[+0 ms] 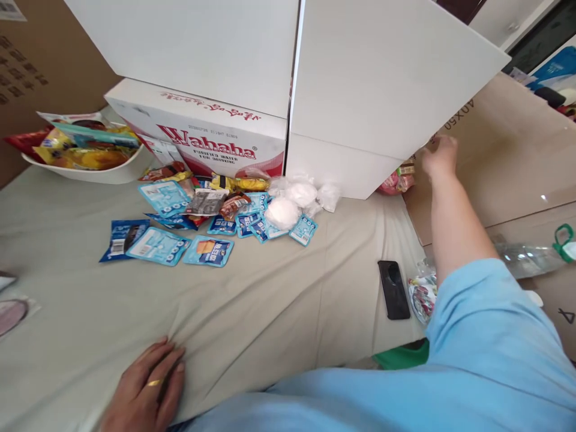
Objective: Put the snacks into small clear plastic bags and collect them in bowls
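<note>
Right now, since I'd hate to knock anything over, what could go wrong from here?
The right hand is close beside the stacked white boxes, so a bump might shift them.

The blue sleeve appears close to the phone and the clear bottle, and could brush either.

Packets stick out over the rim of the white tub, so a nudge might spill some.
</note>
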`<action>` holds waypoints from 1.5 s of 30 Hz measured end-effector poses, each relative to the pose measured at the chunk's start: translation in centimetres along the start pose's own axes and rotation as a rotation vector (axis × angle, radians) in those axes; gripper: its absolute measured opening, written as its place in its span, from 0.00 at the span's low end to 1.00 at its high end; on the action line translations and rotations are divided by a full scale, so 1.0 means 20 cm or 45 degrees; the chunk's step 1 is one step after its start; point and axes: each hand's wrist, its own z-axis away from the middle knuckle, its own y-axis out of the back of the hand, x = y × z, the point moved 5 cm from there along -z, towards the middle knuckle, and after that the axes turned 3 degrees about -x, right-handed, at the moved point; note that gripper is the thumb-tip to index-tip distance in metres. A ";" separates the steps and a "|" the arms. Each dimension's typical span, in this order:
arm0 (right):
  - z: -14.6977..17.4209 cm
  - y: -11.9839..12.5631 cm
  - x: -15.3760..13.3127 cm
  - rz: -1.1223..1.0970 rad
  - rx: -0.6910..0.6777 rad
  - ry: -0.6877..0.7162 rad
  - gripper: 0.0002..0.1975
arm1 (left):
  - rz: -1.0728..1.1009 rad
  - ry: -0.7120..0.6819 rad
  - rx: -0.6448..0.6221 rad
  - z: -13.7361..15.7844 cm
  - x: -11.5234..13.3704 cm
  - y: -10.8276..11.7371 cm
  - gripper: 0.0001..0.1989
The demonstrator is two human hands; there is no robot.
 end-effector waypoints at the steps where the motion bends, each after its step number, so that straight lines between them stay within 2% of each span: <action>1: 0.10 -0.02 0.00 -0.016 -0.009 -0.011 0.21 | 0.040 0.052 -0.005 -0.02 -0.01 0.02 0.25; 3: 0.28 -0.08 -0.01 -0.068 -0.036 -0.039 0.20 | 0.066 0.170 0.023 -0.12 -0.06 0.10 0.28; 5: 0.43 -0.18 -0.04 -0.152 -0.081 -0.044 0.18 | -0.022 0.239 0.136 -0.30 -0.11 0.21 0.26; 8: 0.63 -0.33 -0.12 -0.326 -0.164 0.016 0.17 | -0.246 0.382 0.267 -0.69 -0.28 0.35 0.20; 10: 0.82 -0.41 -0.17 -0.432 -0.237 0.051 0.17 | -0.325 0.567 0.334 -0.97 -0.46 0.42 0.22; 12: 1.04 -0.45 -0.18 -0.459 -0.311 -0.017 0.18 | -0.347 0.651 0.290 -1.24 -0.64 0.44 0.26; 14: 1.24 -0.45 -0.15 -0.458 -0.383 -0.156 0.20 | -0.310 0.657 0.154 -1.45 -0.79 0.42 0.34; 15: 1.33 -0.45 -0.14 -0.463 -0.410 -0.219 0.20 | -0.299 0.688 0.045 -1.53 -0.85 0.38 0.35; 18: 1.48 -0.39 -0.13 -0.491 -0.437 -0.346 0.22 | -0.277 0.712 -0.061 -1.67 -0.95 0.31 0.34; 21: 1.53 -0.35 -0.16 -0.524 -0.445 -0.399 0.22 | -0.284 0.693 -0.080 -1.66 -0.94 0.28 0.29; 25: 1.56 -0.38 -0.24 -0.609 -0.456 -0.411 0.18 | -0.312 0.621 -0.080 -1.51 -0.85 0.30 0.20; 29: 1.55 -0.43 -0.36 -0.663 -0.398 -0.351 0.17 | -0.350 0.562 -0.093 -1.27 -0.70 0.28 0.15; 32: 1.51 -0.45 -0.44 -0.684 -0.367 -0.293 0.17 | -0.368 0.547 -0.086 -1.11 -0.56 0.19 0.13; 35: 1.45 -0.46 -0.52 -0.736 -0.379 -0.258 0.17 | -0.280 0.480 -0.049 -1.02 -0.40 0.08 0.13; 40: 1.22 -0.46 -0.70 -0.913 -0.358 -0.292 0.17 | -0.029 0.333 0.124 -0.95 -0.17 0.00 0.14; 43: 0.97 -0.47 -0.89 -0.986 -0.242 -0.261 0.16 | 0.100 0.232 0.254 -0.85 -0.05 0.00 0.12; 45: 0.78 -0.49 -1.03 -0.968 -0.158 -0.194 0.16 | 0.200 0.126 0.206 -0.74 0.03 -0.01 0.12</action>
